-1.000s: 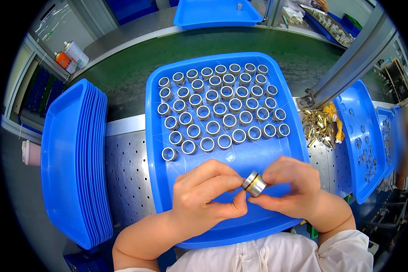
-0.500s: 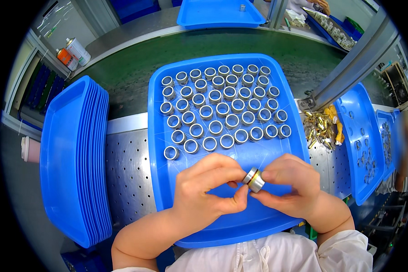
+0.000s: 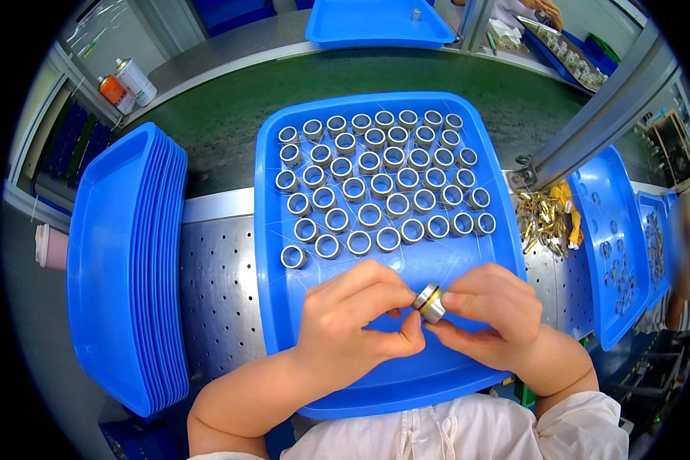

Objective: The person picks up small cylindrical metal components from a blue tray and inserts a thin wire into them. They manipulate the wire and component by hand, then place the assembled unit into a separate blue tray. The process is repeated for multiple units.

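Note:
Over the near part of a large blue tray, both hands meet at a short stepped metal fitting. It is silvery, lies tilted, and has a dark and a yellowish band around its wider end. My right hand grips the narrower end between thumb and fingers. On the banded end, my left hand closes with index finger and thumb; its other fingers are curled and partly hidden. Beyond the hands, several open-topped metal rings stand upright in rough rows in the tray.
A stack of blue trays stands at left, near a pink cup. Two cans sit at back left. Brass-coloured pieces lie beside a metal post; another blue tray with small rings is at right. A green belt runs behind.
The view has shifted slightly, moving the tray a little to the right in the picture. Both hands keep the fitting in nearly the same place, and the left thumb sits slightly lower from it.

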### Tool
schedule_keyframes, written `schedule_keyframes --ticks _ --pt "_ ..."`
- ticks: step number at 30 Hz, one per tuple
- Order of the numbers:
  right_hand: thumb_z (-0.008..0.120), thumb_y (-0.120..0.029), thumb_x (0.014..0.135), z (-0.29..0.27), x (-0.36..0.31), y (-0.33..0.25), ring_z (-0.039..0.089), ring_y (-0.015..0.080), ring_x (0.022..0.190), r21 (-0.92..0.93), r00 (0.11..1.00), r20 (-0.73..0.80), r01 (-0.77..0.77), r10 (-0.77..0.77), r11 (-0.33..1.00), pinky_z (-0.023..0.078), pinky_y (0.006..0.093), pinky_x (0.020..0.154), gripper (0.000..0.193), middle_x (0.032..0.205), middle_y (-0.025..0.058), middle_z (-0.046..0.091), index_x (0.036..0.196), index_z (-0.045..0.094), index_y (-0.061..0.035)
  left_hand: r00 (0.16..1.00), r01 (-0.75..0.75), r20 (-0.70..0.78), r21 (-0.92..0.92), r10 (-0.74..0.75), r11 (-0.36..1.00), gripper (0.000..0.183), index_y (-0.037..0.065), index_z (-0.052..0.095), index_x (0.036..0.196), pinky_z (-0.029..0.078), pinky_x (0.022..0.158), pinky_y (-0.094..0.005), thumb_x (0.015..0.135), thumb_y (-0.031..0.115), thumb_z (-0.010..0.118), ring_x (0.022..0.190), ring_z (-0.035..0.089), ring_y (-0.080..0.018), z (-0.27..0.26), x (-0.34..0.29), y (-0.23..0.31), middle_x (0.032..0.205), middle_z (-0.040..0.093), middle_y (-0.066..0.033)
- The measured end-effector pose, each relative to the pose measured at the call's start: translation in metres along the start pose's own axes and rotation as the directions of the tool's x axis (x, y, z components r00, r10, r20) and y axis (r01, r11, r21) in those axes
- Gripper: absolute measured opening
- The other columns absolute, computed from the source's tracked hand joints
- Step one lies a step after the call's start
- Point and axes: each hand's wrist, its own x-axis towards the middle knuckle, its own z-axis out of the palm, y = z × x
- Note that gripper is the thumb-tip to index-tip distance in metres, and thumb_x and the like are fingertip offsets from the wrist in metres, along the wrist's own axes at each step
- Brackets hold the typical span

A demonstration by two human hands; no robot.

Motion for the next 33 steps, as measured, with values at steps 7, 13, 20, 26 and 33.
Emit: schedule_keyframes --ticks 7,13,20,26,33 --pt "0.078 -0.001 0.056 -0.002 0.003 0.002 0.055 0.0199 0.062 -0.061 0.998 0.017 0.069 -0.068 0.996 0.045 0.0268 0.050 0.038 0.076 0.0073 0.058 0.091 0.066 -0.0027 0.993 0.113 -0.008 -0.144 -0.116 0.983 0.023 0.001 0.065 0.077 0.050 0.055 -0.0211 0.055 -0.007 0.069 0.060 0.059 -0.0121 0.002 0.002 -0.003 0.076 0.060 -0.0071" --pt "0.076 -0.001 0.056 -0.002 0.001 -0.001 0.055 0.0193 0.062 -0.087 0.996 0.033 0.091 -0.088 0.992 0.046 0.0266 0.050 0.035 0.075 0.0073 0.057 0.090 0.067 -0.0030 0.990 0.143 0.047 -0.166 -0.137 0.976 0.022 0.001 0.064 0.074 0.050 0.054 -0.0212 0.055 -0.007 0.069 0.061 0.060 -0.0118 -0.001 0.000 -0.004 0.074 0.060 -0.0070" --pt "0.075 -0.001 0.057 -0.001 0.001 0.001 0.057 0.0196 0.063 -0.114 0.995 0.026 0.097 -0.094 0.989 0.047 0.0268 0.051 0.034 0.078 0.0081 0.059 0.090 0.068 -0.0040 0.988 0.150 0.057 -0.167 -0.143 0.974 0.018 0.001 0.062 0.075 0.052 0.054 -0.0218 0.060 -0.006 0.070 0.061 0.063 -0.0126 0.000 0.000 -0.004 0.075 0.059 -0.0062" --pt "0.078 -0.002 0.058 -0.002 0.004 0.002 0.059 0.0179 0.062 -0.043 0.999 0.035 0.026 -0.024 0.999 0.049 0.0267 0.054 0.040 0.079 0.0078 0.061 0.096 0.064 -0.0037 0.976 0.217 0.090 -0.287 -0.200 0.933 0.020 0.000 0.063 0.078 0.054 0.058 -0.0216 0.060 -0.008 0.069 0.064 0.064 -0.0123 -0.002 0.000 -0.004 0.080 0.059 -0.0070" --pt "0.082 -0.009 0.062 -0.001 -0.008 0.000 0.062 0.0150 0.065 0.244 0.941 0.077 -0.338 0.329 0.909 0.050 0.0260 0.055 0.040 0.075 0.0075 0.064 0.094 0.059 -0.0016 0.977 0.212 0.096 -0.344 -0.191 0.915 0.020 -0.001 0.063 0.079 0.054 0.060 -0.0221 0.061 -0.009 0.069 0.068 0.063 -0.0122 0.001 -0.001 -0.003 0.081 0.059 -0.0079"
